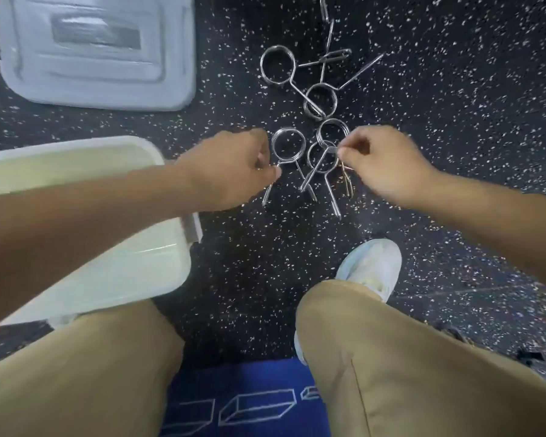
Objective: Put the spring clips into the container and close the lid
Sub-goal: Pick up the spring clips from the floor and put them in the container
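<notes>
Several chrome spring clips lie on the speckled black floor. My left hand (pixel 234 171) pinches the handle of one spring clip (pixel 288 147). My right hand (pixel 388 165) grips the handles of two overlapping spring clips (pixel 323 154). Two more clips (pixel 278 65) (pixel 320 100) lie farther away, with another clip (pixel 328 26) at the top edge. The open white container (pixel 85 146) sits at the left under my left forearm. Its grey lid (pixel 177 52) lies flat at the upper left.
My knees in tan trousers fill the bottom of the view. A white shoe (pixel 372 266) rests on the floor below my right hand. A blue mat (pixel 243 402) lies between my legs.
</notes>
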Demonstrator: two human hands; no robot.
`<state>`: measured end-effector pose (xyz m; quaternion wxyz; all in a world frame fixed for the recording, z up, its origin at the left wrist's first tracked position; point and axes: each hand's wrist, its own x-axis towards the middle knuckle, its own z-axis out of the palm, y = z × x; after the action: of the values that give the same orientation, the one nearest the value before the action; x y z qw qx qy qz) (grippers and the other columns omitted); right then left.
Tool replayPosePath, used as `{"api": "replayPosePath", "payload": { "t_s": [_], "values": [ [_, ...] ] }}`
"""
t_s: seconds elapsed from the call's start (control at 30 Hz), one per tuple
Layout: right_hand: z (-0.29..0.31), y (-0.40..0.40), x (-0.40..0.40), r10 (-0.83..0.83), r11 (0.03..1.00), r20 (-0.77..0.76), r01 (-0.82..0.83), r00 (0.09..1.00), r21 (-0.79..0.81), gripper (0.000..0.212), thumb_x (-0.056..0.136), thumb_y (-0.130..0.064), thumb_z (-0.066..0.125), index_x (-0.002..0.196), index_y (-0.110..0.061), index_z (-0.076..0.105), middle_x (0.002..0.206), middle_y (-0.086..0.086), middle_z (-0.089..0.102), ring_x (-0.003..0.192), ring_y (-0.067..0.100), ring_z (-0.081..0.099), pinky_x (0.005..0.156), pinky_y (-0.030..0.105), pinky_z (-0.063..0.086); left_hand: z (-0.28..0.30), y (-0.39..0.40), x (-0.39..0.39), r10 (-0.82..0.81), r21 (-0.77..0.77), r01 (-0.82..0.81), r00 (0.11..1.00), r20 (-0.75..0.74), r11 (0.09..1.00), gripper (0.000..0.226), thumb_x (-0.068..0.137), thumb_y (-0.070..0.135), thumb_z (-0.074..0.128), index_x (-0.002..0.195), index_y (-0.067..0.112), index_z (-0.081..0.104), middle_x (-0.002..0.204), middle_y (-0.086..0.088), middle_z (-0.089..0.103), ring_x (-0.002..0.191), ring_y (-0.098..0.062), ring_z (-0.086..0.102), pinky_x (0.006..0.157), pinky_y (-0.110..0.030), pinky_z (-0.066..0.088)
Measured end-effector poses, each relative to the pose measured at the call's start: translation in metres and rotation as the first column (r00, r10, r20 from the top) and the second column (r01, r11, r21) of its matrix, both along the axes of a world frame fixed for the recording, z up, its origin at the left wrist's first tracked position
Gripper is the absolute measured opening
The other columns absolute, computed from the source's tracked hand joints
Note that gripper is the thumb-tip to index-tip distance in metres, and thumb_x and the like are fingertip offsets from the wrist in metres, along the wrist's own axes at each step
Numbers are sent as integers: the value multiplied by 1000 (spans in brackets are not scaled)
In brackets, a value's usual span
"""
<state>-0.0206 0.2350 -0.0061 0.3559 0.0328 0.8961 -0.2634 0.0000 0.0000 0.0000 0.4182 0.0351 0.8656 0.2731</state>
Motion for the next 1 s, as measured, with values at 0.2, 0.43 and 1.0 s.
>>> {"api": "replayPosePath", "payload": {
  "t_s": [0.2,0.43,1.0],
  "values": [
    [-45,1,-3,260,963,-156,-244,953,113,21,92,-23,64,113,-19,66,114,-1,57,98,14,54,85,32,47,-43,21,-11,-377,-217,344,916,-137,914,35,96,47,46,116,18,50,75,0,60,64,-21,57,60,-37,53],
    [-65,-5,-5,409,905,-279,-347,869,245,21,88,-18,66,107,-21,56,101,-4,60,90,17,57,69,31,44,-77,40,-27,-526,-321,442,812,-252,837,25,97,38,46,113,18,45,69,4,51,60,-21,50,56,-34,44],
    [-73,-8,-23,496,853,-229,-419,838,312,13,92,-17,56,104,-17,54,83,0,61,72,23,60,61,39,53,-93,60,-40,-773,-511,585,537,-338,630,25,89,14,51,70,18,35,70,1,53,65,-27,50,55,-33,33]
  ]
}}
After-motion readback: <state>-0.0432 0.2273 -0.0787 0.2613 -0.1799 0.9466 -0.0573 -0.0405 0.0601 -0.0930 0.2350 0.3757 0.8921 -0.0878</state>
